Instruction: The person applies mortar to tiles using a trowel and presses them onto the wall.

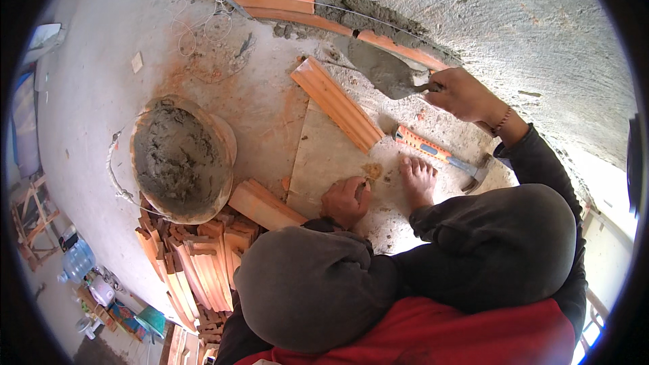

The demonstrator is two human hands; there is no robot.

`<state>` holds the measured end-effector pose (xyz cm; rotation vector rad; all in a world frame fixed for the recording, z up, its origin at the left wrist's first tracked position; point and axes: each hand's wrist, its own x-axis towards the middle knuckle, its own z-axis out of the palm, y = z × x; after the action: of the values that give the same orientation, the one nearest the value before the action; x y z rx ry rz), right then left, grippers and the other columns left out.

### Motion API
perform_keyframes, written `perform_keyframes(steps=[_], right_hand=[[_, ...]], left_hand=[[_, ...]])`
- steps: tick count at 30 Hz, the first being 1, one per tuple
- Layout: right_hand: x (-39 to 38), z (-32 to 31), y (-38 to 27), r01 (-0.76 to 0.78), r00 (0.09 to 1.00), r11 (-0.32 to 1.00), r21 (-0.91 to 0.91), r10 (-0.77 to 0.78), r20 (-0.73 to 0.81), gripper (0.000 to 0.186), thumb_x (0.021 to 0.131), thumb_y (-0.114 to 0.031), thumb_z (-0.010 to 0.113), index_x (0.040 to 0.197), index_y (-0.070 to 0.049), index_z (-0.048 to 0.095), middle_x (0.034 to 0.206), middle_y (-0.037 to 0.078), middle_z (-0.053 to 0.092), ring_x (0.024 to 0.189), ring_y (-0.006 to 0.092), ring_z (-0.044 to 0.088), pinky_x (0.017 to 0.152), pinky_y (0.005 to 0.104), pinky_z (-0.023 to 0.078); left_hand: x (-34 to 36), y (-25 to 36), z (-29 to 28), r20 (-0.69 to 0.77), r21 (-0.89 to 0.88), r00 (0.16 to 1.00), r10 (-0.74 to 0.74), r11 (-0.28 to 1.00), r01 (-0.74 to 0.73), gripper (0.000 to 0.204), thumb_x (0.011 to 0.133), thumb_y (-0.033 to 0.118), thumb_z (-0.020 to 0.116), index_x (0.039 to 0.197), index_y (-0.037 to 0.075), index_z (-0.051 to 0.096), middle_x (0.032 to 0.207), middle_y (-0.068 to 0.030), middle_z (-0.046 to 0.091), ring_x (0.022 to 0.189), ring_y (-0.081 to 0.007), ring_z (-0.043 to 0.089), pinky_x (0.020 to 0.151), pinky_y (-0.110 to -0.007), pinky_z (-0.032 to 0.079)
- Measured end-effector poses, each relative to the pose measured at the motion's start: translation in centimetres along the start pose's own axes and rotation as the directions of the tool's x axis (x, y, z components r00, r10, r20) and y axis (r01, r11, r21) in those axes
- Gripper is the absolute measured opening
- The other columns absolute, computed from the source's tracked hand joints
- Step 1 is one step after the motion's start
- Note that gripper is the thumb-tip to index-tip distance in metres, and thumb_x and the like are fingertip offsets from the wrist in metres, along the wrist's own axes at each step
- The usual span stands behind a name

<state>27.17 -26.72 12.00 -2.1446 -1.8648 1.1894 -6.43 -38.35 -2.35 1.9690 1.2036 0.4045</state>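
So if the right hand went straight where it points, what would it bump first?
The trowel in the right hand would probably bump the orange strip along the wall first, but depth is hard to tell.

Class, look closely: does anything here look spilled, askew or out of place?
Yes: reddish dust is scattered on the grey floor, like an unswept spill; a bare foot also rests unprotected close beside a hammer.

The right hand [463, 96] grips a trowel [384, 71] by its handle, blade pointing left. A hammer [439, 153] lies just nearer the body than that hand. Beyond the curled left hand [346, 201] lies a grooved orange strip [337, 105]; to that hand's left stands a bucket [227, 140] of mortar [179, 155].
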Motion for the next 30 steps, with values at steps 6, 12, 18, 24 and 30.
perform_keyframes(steps=[6,12,18,24,30], right_hand=[[2.1,3.7,-1.3,0.268,0.96,0.963,0.001,-0.267,-0.084,0.021,0.087,-0.021,0.072,0.088,-0.001,0.065,0.071,0.017,0.061,0.069,0.0358,0.06,0.065,0.045,0.047],[5.3,7.1,-5.2,0.631,0.745,0.743,-0.224,-0.66,-0.095,0.015,0.085,-0.023,0.07,0.095,-0.012,0.068,0.093,0.004,0.064,0.102,0.0257,0.059,0.097,0.0426,0.041],[9.7,10.4,-7.4,0.849,0.49,0.466,-0.25,-0.871,0.039,0.005,0.081,-0.014,0.065,0.085,-0.012,0.064,0.086,0.001,0.057,0.1,0.0214,0.054,0.104,0.0395,0.036],[13.7,9.5,-6.2,0.847,0.523,0.507,-0.163,-0.848,0.082,0.007,0.086,-0.018,0.067,0.088,-0.012,0.065,0.087,0.001,0.057,0.101,0.0228,0.054,0.104,0.0415,0.035],[13.9,9.2,-6.2,0.852,0.521,0.509,-0.123,-0.846,0.111,0.008,0.089,-0.018,0.067,0.086,-0.011,0.063,0.085,0.003,0.055,0.1,0.0232,0.053,0.102,0.0426,0.034]], left_hand=[[0.0,0.2,-0.4,0.014,0.011,1.0,-0.012,1.0,0.011,0.018,0.087,0.029,0.068,0.099,0.015,0.068,0.085,-0.0116,0.07,0.076,-0.0358,0.067,0.067,-0.047,0.054],[0.3,0.3,-0.1,-0.041,0.032,0.996,0.081,0.996,-0.08,0.017,0.085,0.027,0.071,0.097,0.014,0.07,0.076,-0.0081,0.069,0.068,-0.0325,0.066,0.062,-0.045,0.053],[0.3,0.2,-0.5,-0.01,0.001,0.996,0.087,0.996,-0.087,0.018,0.085,0.024,0.071,0.099,0.013,0.069,0.078,-0.0103,0.07,0.07,-0.0323,0.067,0.065,-0.043,0.055],[0.3,0.0,-0.5,0.028,0.001,0.998,0.06,0.998,-0.06,0.02,0.086,0.026,0.069,0.101,0.012,0.069,0.082,-0.0129,0.071,0.072,-0.0335,0.069,0.067,-0.042,0.056],[0.3,0.0,-0.4,0.0,0.045,0.996,0.088,0.995,-0.088,0.018,0.083,0.023,0.073,0.096,0.012,0.07,0.074,-0.0068,0.068,0.066,-0.0283,0.066,0.059,-0.041,0.054]])
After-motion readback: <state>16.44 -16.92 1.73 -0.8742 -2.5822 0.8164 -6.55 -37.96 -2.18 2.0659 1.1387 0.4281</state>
